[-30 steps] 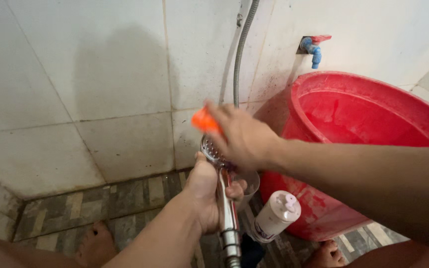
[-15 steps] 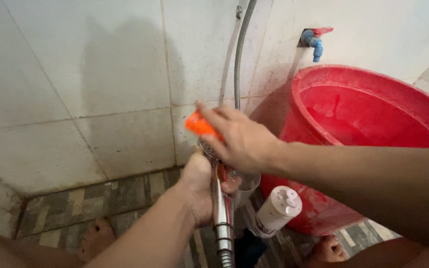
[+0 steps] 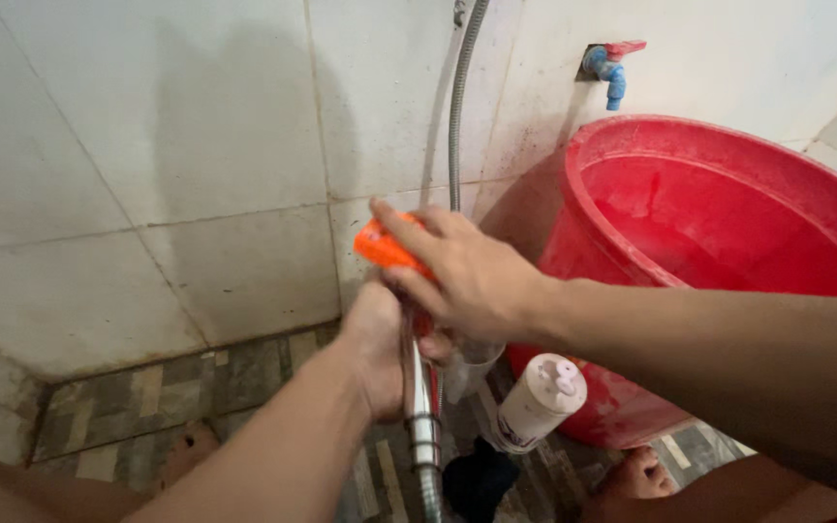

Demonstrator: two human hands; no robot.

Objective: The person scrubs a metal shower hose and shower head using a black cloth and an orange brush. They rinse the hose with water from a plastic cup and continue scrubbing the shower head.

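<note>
The left hand [image 3: 380, 349] is closed around the chrome shower handle [image 3: 421, 407], held above the floor's wall edge. The right hand [image 3: 467, 276] pinches an orange sponge [image 3: 385, 247] against its hidden head; scrubbing looks midway, nothing rinsed. The red tub [image 3: 719, 261] stands right.

A chrome shower head [image 3: 418, 387] stands upright in the left hand [image 3: 380, 344], an orange sponge [image 3: 385, 249] pressed on top under the right hand [image 3: 467, 276].

A white round bottle [image 3: 538, 404] with a white pump top lies tilted on the floor at five o'clock, touching the red tub [image 3: 728, 203]; its label is partly visible.
</note>
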